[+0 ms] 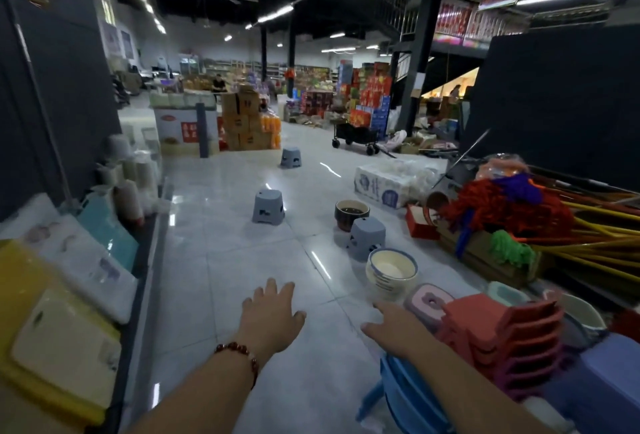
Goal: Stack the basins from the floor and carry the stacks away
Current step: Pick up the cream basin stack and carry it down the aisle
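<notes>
Left hand and right hand both reach forward, fingers spread, holding nothing. Cream basin sits on the floor at 12 o'clock from right hand; dark basin further out, grey stool between them.

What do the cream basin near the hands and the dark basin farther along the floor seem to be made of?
The cream basin looks like moulded plastic with a blue rim and a slight sheen; a printed label sits on its wall. The dark basin has a glossy brown inside that catches light, so it may be glazed ceramic or shiny plastic; the blurred picture leaves this open.
</notes>
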